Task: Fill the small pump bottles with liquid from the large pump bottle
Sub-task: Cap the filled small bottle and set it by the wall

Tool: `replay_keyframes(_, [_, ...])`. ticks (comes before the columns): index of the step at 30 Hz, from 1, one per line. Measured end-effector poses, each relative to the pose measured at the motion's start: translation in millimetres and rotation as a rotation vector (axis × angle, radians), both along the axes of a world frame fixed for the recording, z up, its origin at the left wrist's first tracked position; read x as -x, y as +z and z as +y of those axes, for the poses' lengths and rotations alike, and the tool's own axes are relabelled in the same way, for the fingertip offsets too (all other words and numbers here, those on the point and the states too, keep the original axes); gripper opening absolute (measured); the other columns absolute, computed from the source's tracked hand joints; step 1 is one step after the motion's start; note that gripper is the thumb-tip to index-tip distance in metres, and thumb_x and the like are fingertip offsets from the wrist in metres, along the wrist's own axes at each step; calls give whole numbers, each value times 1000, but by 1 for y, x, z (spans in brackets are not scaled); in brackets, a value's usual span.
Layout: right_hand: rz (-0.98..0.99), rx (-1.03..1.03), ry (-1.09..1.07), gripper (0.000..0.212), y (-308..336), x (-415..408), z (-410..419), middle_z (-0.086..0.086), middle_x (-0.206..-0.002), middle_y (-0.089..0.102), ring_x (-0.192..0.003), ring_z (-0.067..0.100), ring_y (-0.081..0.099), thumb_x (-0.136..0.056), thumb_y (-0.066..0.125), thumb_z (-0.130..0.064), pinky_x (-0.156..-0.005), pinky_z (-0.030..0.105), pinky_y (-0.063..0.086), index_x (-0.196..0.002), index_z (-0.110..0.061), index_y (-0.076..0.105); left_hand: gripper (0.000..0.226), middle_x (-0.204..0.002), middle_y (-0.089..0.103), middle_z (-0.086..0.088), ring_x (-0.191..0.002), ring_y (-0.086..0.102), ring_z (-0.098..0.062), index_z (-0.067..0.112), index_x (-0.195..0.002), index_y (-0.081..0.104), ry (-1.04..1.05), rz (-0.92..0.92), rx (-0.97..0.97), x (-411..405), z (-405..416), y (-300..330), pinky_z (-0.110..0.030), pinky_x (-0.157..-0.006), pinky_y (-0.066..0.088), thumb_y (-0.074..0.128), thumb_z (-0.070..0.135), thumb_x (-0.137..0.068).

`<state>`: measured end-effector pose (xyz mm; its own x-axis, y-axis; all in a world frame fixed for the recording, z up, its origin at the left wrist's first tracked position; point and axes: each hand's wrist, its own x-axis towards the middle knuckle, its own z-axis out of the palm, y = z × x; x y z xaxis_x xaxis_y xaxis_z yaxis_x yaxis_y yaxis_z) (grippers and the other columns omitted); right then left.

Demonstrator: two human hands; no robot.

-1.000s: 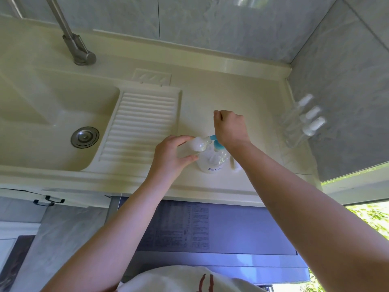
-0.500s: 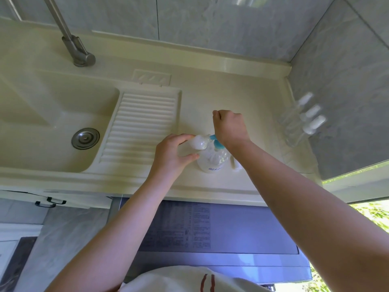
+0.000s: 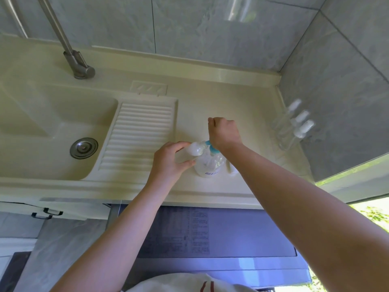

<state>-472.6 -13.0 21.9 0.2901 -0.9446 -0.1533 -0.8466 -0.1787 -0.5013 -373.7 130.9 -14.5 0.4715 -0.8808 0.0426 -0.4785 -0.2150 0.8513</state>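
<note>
large clear plastic pump bottle (image 3: 207,166) with a teal pump head (image 3: 212,149) stands upright on the cream countertop (image 3: 242,106), near its front edge, just right of the ribbed drainboard (image 3: 139,133). contents appear pale and translucent; fill level cannot be determined. a dark printed label shows low on its wall. right hand (image 3: 224,132) sits over the pump head with fingers curled into a fist; contact between palm and pump is hidden. left hand (image 3: 168,162) holds a small clear plastic bottle (image 3: 195,149) tilted at the spout, pinched between thumb and curled fingers; its contents cannot be determined. a small white cap-like object (image 3: 231,170) lies just right of the large bottle. three small clear bottles with white caps (image 3: 293,126) stand together at the countertop's right edge, against the grey marbled wall tile (image 3: 336,81); they look empty. left section: moulded cream sink basin (image 3: 31,127) with a round metal drain (image 3: 83,147) and a metal faucet (image 3: 69,47).
</note>
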Motion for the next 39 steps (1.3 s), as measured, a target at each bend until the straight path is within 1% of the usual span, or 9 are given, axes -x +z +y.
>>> replay_keyframes(8, [-425, -261, -227, 37, 9, 16, -4, 0, -70, 55, -70, 23, 51, -95, 43, -28, -64, 29, 39, -63, -14, 54, 47, -102, 58, 12, -94, 53, -6, 18, -116, 69, 26, 60, -32, -1, 0, -2, 2, -75, 33, 86, 15, -72])
replay_keyframes(10, [-481, -258, -260, 38, 12, 21, -8, -1, -66, 54, -65, 21, 51, -95, 44, -31, -64, 28, 40, -61, -16, 54, 49, -103, 59, 12, -96, 54, -6, 20, -118, 68, 28, 114, -51, 1, 0, -6, -9, -84, 42, 86, 16, -72])
replay_keyframes(13, [-501, -238, -267, 37, 13, 32, -13, 0, -60, 50, -55, 19, 46, -95, 44, -29, -55, 28, 35, -62, -16, 53, 47, -103, 61, 12, -100, 57, -7, 25, -115, 69, 32, 199, -67, 3, -1, -12, -42, -89, 55, 86, 17, -72])
replay_keyframes(15, [-542, -248, -274, 36, 11, 38, -14, 1, -57, 47, -55, 20, 45, -95, 44, -28, -56, 28, 34, -63, -16, 53, 48, -105, 61, 12, -101, 56, -6, 24, -116, 68, 42, 239, -85, 4, -1, -17, -46, -89, 56, 86, 18, -72])
replay_keyframes(20, [-541, -185, -307, 26, 1, 51, -12, 0, -67, 54, -59, 19, 53, -96, 45, -23, -56, 26, 39, -77, -15, 60, 53, -115, 65, 6, -110, 58, -10, 26, -119, 67, 70, 361, -121, 5, 2, -24, -46, -85, 58, 87, 21, -70])
replay_keyframes(24, [-382, -60, -318, 14, -27, 71, -11, 8, -95, 70, -85, 29, 65, -94, 48, -20, -77, 35, 52, -94, -17, 62, 45, -119, 64, 4, -114, 59, -13, 35, -109, 67, 77, 468, -119, 6, 9, -17, -43, -67, 62, 86, 18, -72])
replay_keyframes(31, [-54, -33, -219, 31, -75, 100, 7, 10, -117, 54, -95, 26, 59, -84, 70, -21, -85, 39, 54, -112, -17, 57, 41, -122, 66, -1, -109, 65, -16, 33, -112, 68, 28, 584, -123, -2, 24, 3, -49, -77, 61, 83, 17, -77])
replay_keyframes(34, [-30, -55, -216, 41, -85, 100, 12, 11, -120, 51, -104, 31, 59, -81, 75, -25, -87, 36, 52, -115, -16, 55, 33, -115, 69, -2, -95, 67, -16, 36, -103, 68, 28, 570, -85, 0, 32, 11, -40, -74, 55, 82, 18, -78])
replay_keyframes(39, [-18, -32, -209, 45, -93, 99, 15, 13, -119, 51, -108, 34, 56, -79, 77, -23, -89, 39, 51, -116, -13, 53, 39, -116, 70, 11, -108, 63, -7, 31, -113, 69, 48, 512, -25, 3, 50, 10, -17, -81, 49, 82, 18, -79])
